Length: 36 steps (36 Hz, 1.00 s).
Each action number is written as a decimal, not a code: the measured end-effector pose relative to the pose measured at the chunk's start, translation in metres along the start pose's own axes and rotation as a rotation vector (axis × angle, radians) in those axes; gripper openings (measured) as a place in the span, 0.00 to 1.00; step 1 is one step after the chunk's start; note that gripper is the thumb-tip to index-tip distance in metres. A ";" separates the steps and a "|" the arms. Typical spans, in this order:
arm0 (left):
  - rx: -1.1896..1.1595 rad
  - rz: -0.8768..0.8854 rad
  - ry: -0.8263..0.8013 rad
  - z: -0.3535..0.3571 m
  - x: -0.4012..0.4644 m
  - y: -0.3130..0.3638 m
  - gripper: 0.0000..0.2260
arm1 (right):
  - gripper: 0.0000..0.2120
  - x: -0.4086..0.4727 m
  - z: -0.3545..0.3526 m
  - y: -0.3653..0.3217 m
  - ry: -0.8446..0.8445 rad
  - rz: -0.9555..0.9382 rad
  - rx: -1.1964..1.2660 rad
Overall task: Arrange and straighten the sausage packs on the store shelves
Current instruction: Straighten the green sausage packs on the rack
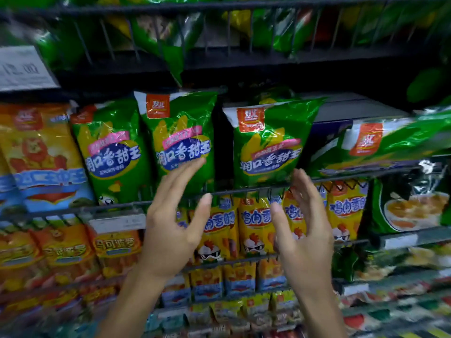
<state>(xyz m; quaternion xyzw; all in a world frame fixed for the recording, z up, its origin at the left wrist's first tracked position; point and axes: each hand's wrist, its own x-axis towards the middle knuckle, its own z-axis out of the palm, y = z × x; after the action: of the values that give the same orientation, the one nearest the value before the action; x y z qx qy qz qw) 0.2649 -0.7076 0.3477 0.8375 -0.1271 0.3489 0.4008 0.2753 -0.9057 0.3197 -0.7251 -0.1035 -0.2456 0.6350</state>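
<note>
Three green sausage packs stand upright on the middle shelf: a left pack [109, 152], a middle pack [180, 135] and a right pack [268, 142], with a dark gap between the last two. A fourth green pack [380, 142] lies tipped on its side at the right. My left hand [175, 220] is raised with fingers spread, fingertips at the lower edge of the middle pack. My right hand [305, 228] is open too, its fingertips at the lower right corner of the right pack. Neither hand grips anything.
A wire rail [109, 206] runs along the shelf front. Orange and blue packs [41, 154] stand at the left. Yellow chicken sausage packs [253, 225] hang below. A green soup-picture bag [410, 203] sits at the right. More green packs [161, 37] fill the upper shelf, one drooping down.
</note>
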 end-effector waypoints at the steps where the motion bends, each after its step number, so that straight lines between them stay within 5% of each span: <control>1: -0.034 -0.046 -0.035 0.009 0.001 0.008 0.24 | 0.31 0.004 -0.004 0.002 -0.033 0.026 0.006; 6: -0.096 -0.169 -0.117 0.044 0.010 0.029 0.32 | 0.37 0.024 -0.014 0.015 -0.167 -0.023 -0.142; 13: -0.108 -0.233 -0.114 0.058 0.009 0.040 0.34 | 0.33 0.040 -0.017 0.014 -0.209 -0.071 -0.175; 36: -0.265 -0.161 -0.163 0.047 0.020 0.046 0.31 | 0.26 0.078 0.009 0.005 0.003 -0.222 -0.117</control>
<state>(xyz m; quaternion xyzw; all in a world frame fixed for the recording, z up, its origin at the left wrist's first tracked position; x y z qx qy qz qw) 0.2800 -0.7717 0.3676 0.8103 -0.1367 0.2267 0.5228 0.3467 -0.9107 0.3527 -0.7445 -0.1678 -0.3211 0.5607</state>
